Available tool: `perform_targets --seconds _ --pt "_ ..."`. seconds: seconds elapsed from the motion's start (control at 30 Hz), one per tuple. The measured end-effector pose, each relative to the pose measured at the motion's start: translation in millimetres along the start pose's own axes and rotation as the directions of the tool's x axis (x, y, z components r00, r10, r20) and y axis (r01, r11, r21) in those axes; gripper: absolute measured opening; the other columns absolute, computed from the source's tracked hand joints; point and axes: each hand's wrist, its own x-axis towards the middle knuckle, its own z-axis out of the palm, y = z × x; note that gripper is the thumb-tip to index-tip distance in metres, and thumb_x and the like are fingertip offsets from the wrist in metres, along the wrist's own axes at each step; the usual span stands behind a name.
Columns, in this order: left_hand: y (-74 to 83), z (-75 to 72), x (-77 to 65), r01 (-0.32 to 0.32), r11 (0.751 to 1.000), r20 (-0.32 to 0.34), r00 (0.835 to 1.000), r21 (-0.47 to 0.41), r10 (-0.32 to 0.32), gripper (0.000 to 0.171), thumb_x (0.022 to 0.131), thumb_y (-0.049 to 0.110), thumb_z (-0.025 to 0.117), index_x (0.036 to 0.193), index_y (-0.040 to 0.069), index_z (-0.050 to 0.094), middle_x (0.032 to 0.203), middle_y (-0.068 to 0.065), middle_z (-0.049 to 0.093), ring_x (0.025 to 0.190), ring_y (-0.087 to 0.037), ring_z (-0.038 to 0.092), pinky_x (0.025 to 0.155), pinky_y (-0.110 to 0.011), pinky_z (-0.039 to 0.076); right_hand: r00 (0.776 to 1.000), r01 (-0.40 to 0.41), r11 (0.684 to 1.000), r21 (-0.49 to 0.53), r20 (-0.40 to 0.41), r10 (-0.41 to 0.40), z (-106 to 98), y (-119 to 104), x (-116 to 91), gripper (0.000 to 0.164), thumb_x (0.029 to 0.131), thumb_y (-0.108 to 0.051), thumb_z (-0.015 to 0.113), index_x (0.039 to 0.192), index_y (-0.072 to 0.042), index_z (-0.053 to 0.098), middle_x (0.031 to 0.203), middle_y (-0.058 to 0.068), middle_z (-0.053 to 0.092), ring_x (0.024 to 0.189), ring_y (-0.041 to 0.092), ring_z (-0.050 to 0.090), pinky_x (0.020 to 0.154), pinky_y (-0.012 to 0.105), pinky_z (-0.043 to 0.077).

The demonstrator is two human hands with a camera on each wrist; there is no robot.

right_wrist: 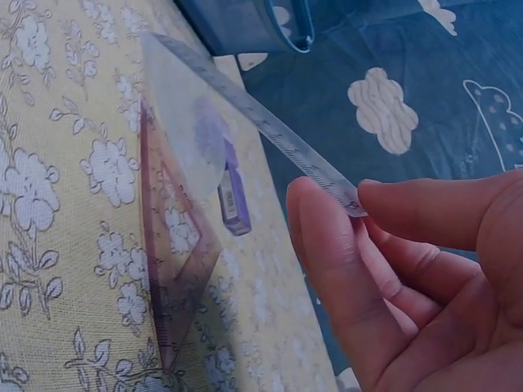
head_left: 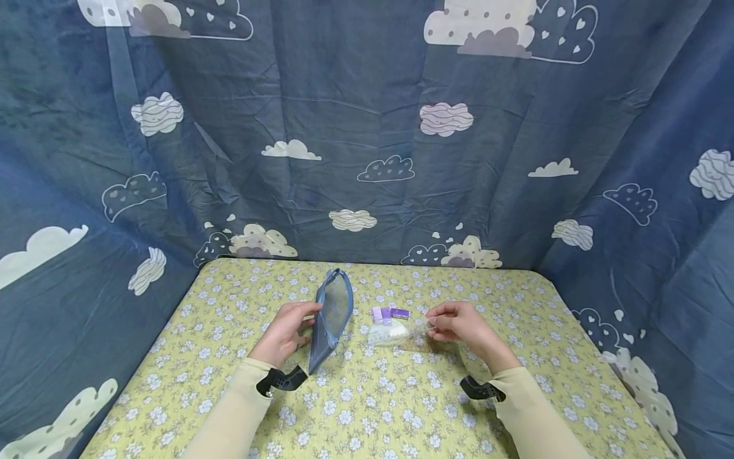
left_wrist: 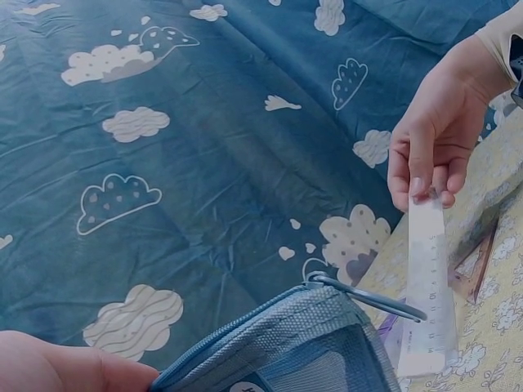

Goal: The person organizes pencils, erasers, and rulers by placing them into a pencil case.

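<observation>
My left hand [head_left: 285, 328] grips a blue mesh zip pouch [head_left: 325, 344] by its side, and the mouth of the pouch gapes. In the left wrist view a ring hangs from the pouch's zip end. My right hand [head_left: 461, 326] pinches one end of a clear ruler [left_wrist: 426, 286] between thumb and fingers. The ruler slants down from that hand toward the pouch side, its far end apart from the pouch. Below it, a whitish translucent piece with a rounded edge [head_left: 387, 333] is partly overlapped in the right wrist view.
A reddish clear set square [right_wrist: 155, 278] lies on the flowered tablecloth [head_left: 367, 408] under the ruler. Just behind are small purple boxes [head_left: 399, 313] and a pale lilac block [head_left: 376, 315]. A dark blue cloud-print curtain [head_left: 367, 127] surrounds the table's back and sides.
</observation>
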Motion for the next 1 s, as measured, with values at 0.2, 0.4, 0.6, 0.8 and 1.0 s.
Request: perform_targets --seconds 0.2,0.4,0.6,0.8,1.0 --pt "0.7 0.1 0.8 0.004 1.0 -0.003 1.0 -0.007 -0.004 0.014 0.097 0.019 0.066 0.098 0.006 0.07 0.105 -0.014 0.061 0.099 -0.033 0.051 0.083 -0.049 0.038 1.0 0.01 0.999 0.041 -0.02 -0.009 -3.2 -4.1 -2.1 0.031 0.1 -0.005 0.059 0.126 0.012 0.057 0.115 0.029 0.063 0.093 0.031 0.071 0.086 0.045 0.055" --pt "0.7 0.7 1.2 0.005 1.0 -0.008 1.0 -0.001 -0.005 0.015 0.096 0.018 0.066 0.099 0.003 0.069 0.099 -0.012 0.062 0.097 -0.033 0.052 0.084 -0.051 0.039 0.998 0.016 0.996 0.083 -0.057 -0.011 -3.6 -11.6 -4.0 0.032 0.101 -0.007 0.059 0.128 0.008 0.058 0.117 0.026 0.065 0.094 0.026 0.072 0.088 0.045 0.053" --pt "0.1 0.6 2.2 0.008 1.0 -0.001 1.0 -0.003 -0.008 0.026 0.093 0.02 0.071 0.105 -0.003 0.066 0.099 -0.013 0.063 0.097 -0.032 0.053 0.085 -0.052 0.043 0.996 0.032 0.989 0.141 -0.089 -0.02 -1.6 -22.0 -4.3 0.029 0.101 -0.006 0.059 0.128 0.005 0.061 0.125 0.03 0.059 0.096 0.027 0.072 0.087 0.04 0.055" --pt "0.7 0.6 1.8 -0.015 1.0 -0.004 1.0 0.012 0.015 0.019 0.092 0.02 0.072 0.098 0.002 0.069 0.097 -0.013 0.064 0.093 -0.03 0.055 0.085 -0.051 0.044 0.995 0.062 0.981 0.184 -0.093 -0.045 -0.2 -27.1 -2.6 0.034 0.1 -0.007 0.062 0.131 0.006 0.057 0.126 0.027 0.059 0.098 0.027 0.071 0.087 0.036 0.055" --pt "0.2 3.1 2.8 -0.035 0.998 -0.022 0.999 0.044 0.036 0.015 0.093 0.018 0.07 0.092 0.003 0.068 0.091 -0.011 0.065 0.09 -0.029 0.056 0.087 -0.052 0.044 0.997 0.075 0.969 0.235 -0.048 -0.065 3.4 -32.5 -0.4 0.047 0.097 -0.008 0.067 0.138 0.007 0.052 0.127 0.024 0.06 0.106 0.029 0.069 0.091 0.035 0.053"
